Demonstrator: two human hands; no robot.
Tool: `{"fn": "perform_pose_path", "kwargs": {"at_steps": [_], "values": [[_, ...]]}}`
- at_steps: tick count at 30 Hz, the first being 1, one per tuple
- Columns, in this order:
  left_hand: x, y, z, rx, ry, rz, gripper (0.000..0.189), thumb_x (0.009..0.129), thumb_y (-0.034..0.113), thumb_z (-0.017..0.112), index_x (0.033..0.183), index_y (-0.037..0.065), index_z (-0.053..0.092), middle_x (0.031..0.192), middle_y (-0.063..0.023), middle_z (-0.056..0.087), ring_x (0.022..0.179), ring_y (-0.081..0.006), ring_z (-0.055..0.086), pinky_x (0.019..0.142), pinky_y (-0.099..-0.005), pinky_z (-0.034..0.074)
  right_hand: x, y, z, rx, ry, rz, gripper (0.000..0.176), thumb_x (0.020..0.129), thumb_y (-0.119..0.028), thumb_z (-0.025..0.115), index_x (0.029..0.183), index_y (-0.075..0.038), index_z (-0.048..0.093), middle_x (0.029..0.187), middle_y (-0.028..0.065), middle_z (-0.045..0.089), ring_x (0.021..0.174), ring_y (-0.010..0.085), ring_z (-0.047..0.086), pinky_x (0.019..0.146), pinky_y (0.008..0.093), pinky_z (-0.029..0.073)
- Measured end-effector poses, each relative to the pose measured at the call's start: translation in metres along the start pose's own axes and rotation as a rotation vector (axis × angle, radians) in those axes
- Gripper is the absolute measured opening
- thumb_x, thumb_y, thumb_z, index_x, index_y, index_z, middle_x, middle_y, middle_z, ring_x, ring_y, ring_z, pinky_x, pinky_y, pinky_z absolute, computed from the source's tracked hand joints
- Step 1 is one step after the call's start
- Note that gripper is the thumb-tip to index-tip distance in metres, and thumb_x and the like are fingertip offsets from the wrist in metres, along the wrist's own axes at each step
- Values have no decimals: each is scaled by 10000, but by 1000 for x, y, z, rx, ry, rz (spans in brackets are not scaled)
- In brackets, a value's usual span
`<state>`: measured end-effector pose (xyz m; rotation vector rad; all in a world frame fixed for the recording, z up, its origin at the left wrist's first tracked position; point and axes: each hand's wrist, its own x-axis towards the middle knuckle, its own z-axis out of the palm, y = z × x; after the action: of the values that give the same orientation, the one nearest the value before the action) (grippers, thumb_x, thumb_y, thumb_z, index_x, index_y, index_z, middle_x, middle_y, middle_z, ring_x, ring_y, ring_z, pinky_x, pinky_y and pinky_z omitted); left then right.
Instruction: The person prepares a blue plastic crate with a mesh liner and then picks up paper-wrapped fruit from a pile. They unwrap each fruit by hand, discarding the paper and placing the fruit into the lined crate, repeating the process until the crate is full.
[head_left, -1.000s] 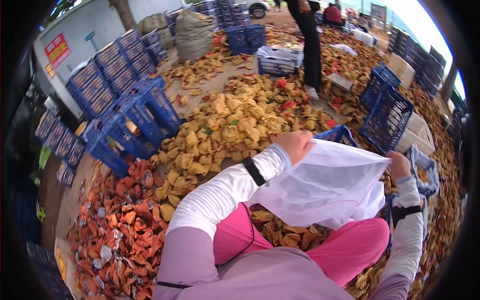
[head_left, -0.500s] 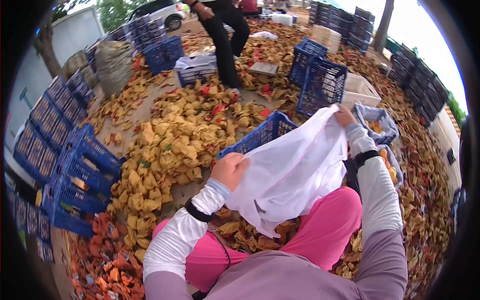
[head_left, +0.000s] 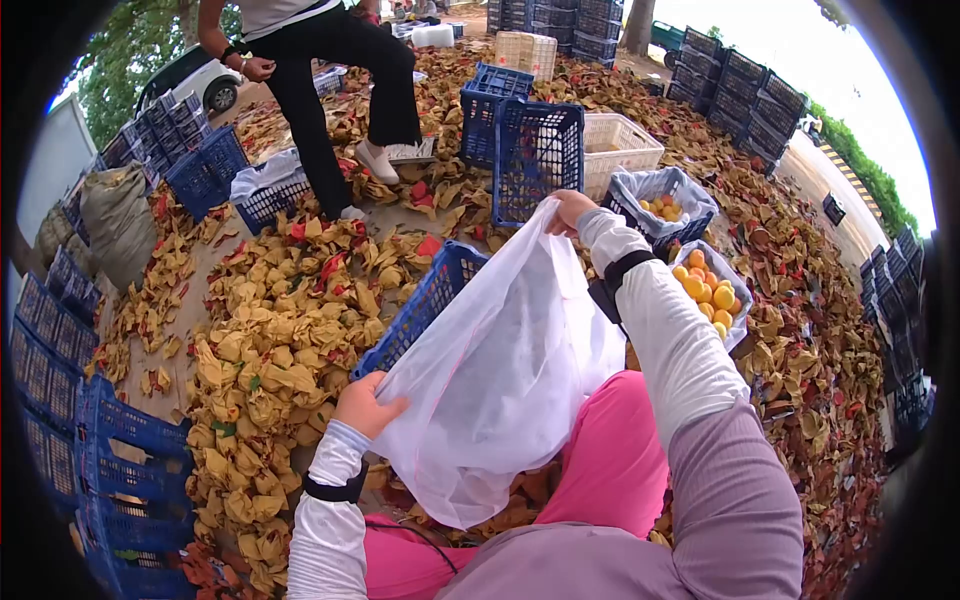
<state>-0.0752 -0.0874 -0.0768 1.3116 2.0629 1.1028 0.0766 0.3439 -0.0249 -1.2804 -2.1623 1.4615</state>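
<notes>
A thin white see-through cloth (head_left: 490, 380) with a pinkish seam hangs spread between my hands, over my pink-trousered legs. My left hand (head_left: 366, 404) grips its left edge, thumb pointing right. At the upper corner my right hand (head_left: 570, 212) is closed on the cloth, fingertips partly hidden. Just behind the cloth stands a blue plastic crate (head_left: 420, 305), partly covered by it. To the right of my right forearm, a lined crate holds orange-yellow fruit (head_left: 712, 292). Another lined crate (head_left: 665, 225) beyond it has fewer fruits in the bottom.
A heap of yellowish paper wrappers (head_left: 265, 380) lies left of the blue crate. Stacked blue crates (head_left: 135, 480) stand at far left. Ahead are an upright blue crate (head_left: 538, 160) and a cream crate (head_left: 625, 150). A person in black trousers (head_left: 300, 120) stands at upper left.
My view has turned right, so the scene sits further left. The cloth hangs lower and fuller between my hands. The other person's leg is now bent with one foot forward.
</notes>
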Motion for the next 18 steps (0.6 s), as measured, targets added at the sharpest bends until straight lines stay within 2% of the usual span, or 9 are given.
{"fn": "perform_pose_path", "kwargs": {"at_steps": [2, 4, 5, 6, 9, 11, 13, 14, 18], "values": [[13, -9, 2, 98, 20, -31, 289, 695, 222, 680, 858, 2, 587, 748, -158, 619, 677, -263, 606, 628, -330, 472, 25, -13, 8, 277, 92, -68, 326, 874, -68, 316, 1119, -162, 508, 882, 78, 617, 650, 199, 625, 490, 313, 485], [18, -24, 0, 253, 135, -96, 259, 707, 203, 647, 864, 8, 583, 738, -195, 595, 697, -348, 583, 616, -365, 463, 50, -26, 12, 381, 54, -258, 290, 881, -81, 326, 971, -176, 584, 871, 2, 575, 755, 139, 545, 604, 318, 487], [23, -22, -6, 176, 217, -58, 246, 729, 189, 632, 876, 0, 574, 739, -201, 590, 695, -358, 579, 603, -369, 456, 65, -34, 16, 427, 56, -396, 285, 872, -50, 335, 974, -140, 585, 882, 0, 572, 746, 118, 525, 640, 287, 470], [27, -20, -12, 184, 305, -41, 229, 749, 169, 616, 890, -5, 568, 752, -196, 593, 690, -342, 583, 606, -360, 456, 85, -37, 20, 475, 48, -691, 279, 854, -2, 350, 979, -91, 583, 905, 20, 573, 790, 117, 522, 729, 249, 444], [38, -18, -35, 151, 478, -29, 198, 786, 137, 585, 916, -10, 558, 780, -181, 599, 689, -304, 589, 615, -344, 454, 73, -87, 35, 343, 190, -939, 274, 848, 45, 366, 981, -54, 584, 938, 49, 586, 898, 147, 531, 851, 236, 398], [43, -22, -44, 105, 565, -34, 184, 804, 125, 570, 928, -11, 555, 796, -170, 602, 692, -281, 591, 621, -336, 452, 89, -102, 42, 312, 222, -945, 392, 811, 99, 314, 1030, -89, 580, 1007, 53, 580, 927, 173, 531, 859, 238, 406], [46, -28, -49, 131, 622, 0, 183, 821, 136, 567, 933, -9, 558, 790, -140, 600, 698, -240, 586, 630, -326, 447, 101, -107, 53, 316, 261, -950, 388, 815, 91, 318, 1035, -89, 582, 1008, 54, 582, 927, 176, 533, 853, 238, 411], [47, -29, -50, 191, 629, -15, 175, 812, 133, 573, 927, 2, 551, 776, -151, 598, 704, -295, 588, 629, -354, 449, 106, -108, 57, 314, 309, -965, 384, 820, 82, 322, 1041, -89, 585, 1009, 55, 585, 928, 179, 536, 847, 239, 415], [56, -68, -41, 561, 462, -183, 156, 797, 105, 569, 924, 19, 540, 823, -159, 590, 772, -349, 576, 650, -397, 452, 138, -67, 76, 145, 470, -806, 331, 806, 35, 372, 1006, -66, 615, 983, 92, 594, 927, 191, 545, 845, 250, 415]]}}
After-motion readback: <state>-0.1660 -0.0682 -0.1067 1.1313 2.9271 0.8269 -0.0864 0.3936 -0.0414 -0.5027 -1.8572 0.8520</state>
